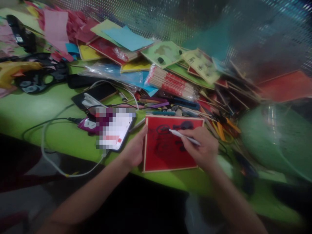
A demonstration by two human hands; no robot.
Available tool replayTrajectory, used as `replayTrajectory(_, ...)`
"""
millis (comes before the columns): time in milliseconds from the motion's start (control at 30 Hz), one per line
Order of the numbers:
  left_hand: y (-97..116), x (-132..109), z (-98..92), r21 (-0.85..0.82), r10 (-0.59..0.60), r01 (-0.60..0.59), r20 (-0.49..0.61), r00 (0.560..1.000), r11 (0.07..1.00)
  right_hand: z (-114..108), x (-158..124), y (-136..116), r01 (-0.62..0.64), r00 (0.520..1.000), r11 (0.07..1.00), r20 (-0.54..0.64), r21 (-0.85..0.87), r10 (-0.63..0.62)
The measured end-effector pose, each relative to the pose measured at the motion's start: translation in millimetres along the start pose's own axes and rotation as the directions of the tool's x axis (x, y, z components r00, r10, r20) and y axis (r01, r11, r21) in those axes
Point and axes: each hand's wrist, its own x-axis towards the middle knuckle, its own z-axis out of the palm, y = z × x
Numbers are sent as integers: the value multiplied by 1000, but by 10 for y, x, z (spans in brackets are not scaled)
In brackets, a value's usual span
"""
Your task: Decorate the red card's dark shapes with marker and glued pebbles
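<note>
A red square card [168, 159] with black drawing on it lies near the front edge of the green table [29, 107]. My right hand [201, 146] is closed around a white pen [184, 136], its tip resting on the card's upper part. My left hand [135, 149] grips the card's left edge, thumb on top, holding it flat. A phone [114, 128] with a lit screen lies just left of my left hand.
Behind the card lies a heap of coloured cards and paper [126, 39], a wrapped bundle of sticks [170, 83], loose sticks and pens. A second phone [97, 92] and cables [46, 136] lie at left. A green fan [278, 139] stands at right.
</note>
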Motion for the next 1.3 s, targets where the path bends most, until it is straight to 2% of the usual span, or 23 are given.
replayTrajectory(267,-4,-7,-28,-18,6,-6,-2,1000,1000,2,-7,1,0,1000,1000,3,5,0)
replayTrajectory(633,9,2,29,-15,-16,16,-35,999,1000,9,-4,-2,7,1000,1000,10,-3,-7)
replayTrajectory(1133,7,4,40,16,18,-18,-33,999,1000,16,-2,-6,-2,1000,1000,-9,4,2)
replayTrajectory(1300,14,8,38,18,-13,13,-13,1000,1000,5,6,0,-5,1000,1000,-4,2,5)
